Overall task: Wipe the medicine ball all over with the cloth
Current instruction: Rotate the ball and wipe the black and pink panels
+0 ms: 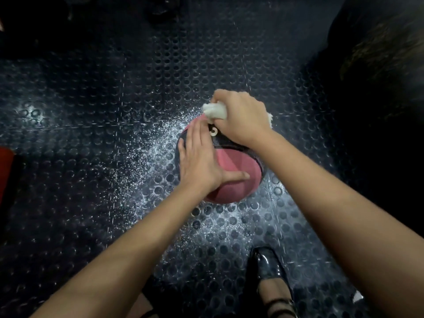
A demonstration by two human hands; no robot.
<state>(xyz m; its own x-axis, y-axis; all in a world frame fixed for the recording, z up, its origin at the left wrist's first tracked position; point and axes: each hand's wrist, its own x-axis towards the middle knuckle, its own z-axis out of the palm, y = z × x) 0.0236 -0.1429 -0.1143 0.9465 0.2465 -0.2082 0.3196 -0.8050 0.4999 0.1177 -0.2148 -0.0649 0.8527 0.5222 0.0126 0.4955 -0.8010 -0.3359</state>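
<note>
A pink and black medicine ball sits on the dark studded rubber floor in the middle of the view. My left hand lies flat on the ball's left side, fingers straight and thumb stretched across the pink panel. My right hand grips a bunched white cloth and presses it against the far top of the ball. Part of the cloth shows at the right of that hand, the rest is hidden under it.
White powder or spray specks cover the floor around the ball. My black shiny shoe stands at the bottom right. A red object is at the left edge. A dark bulky shape fills the upper right corner.
</note>
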